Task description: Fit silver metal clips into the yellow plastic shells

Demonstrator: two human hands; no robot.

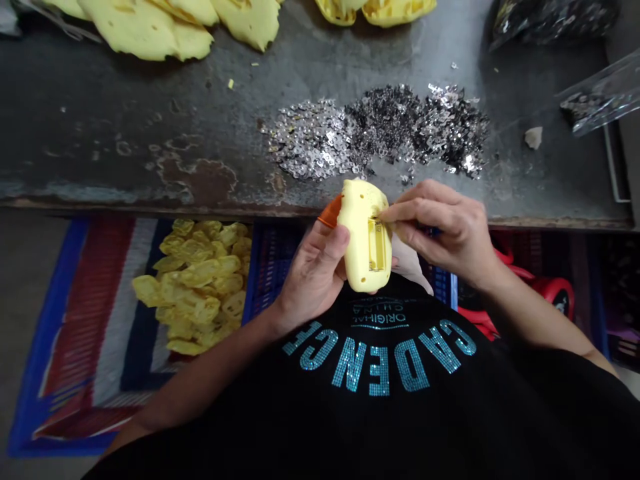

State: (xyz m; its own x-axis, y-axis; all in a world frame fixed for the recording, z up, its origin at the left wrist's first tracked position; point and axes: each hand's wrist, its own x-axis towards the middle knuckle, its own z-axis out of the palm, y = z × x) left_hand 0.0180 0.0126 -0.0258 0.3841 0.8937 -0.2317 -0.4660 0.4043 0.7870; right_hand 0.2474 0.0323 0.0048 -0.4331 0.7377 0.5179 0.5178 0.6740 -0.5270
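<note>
My left hand is wrapped round a yellow plastic toy shell with an orange part at its upper left, holding it just below the table's front edge. The shell's open rectangular slot faces me. My right hand pinches its fingertips together at the slot's upper edge; whatever small piece sits between them is too small to make out. A heap of small shiny metal pieces lies on the grey metal table right beyond both hands.
Yellow plastic shells lie along the table's far edge. Clear bags of metal pieces sit at the far right. Below the table, a striped woven sack holds several yellow parts; a red object stands at the right.
</note>
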